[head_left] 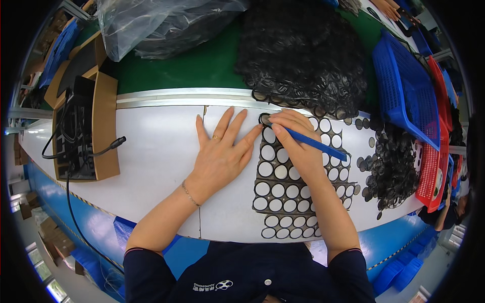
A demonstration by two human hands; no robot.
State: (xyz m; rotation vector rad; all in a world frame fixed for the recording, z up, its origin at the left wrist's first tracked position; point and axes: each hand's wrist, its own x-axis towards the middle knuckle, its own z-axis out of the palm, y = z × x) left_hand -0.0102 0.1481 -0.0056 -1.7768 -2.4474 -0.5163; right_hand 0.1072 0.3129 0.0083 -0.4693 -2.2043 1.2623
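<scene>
My left hand (pixel 222 149) lies on the white table with its fingers spread. Its index fingertip reaches the upper left corner of a black sheet (pixel 259 174) with rows of round holes, next to a dark round piece (pixel 264 119). My right hand (pixel 299 146) is closed around a slim blue hand tool (pixel 323 147), whose long handle slants back to the right. The tool's working end is hidden by my fingers beside the dark round piece. Several holed sheets lie under and around my right forearm, white table showing through their holes.
Behind the sheets stands a large heap of black sheets (pixel 303 55). Loose dark discs (pixel 391 174) are piled on the right, near a blue basket (pixel 404 96) and a red basket (pixel 432 174). An open cardboard box (pixel 106 131) with black cables is at left; clear plastic bags (pixel 166 25) lie behind.
</scene>
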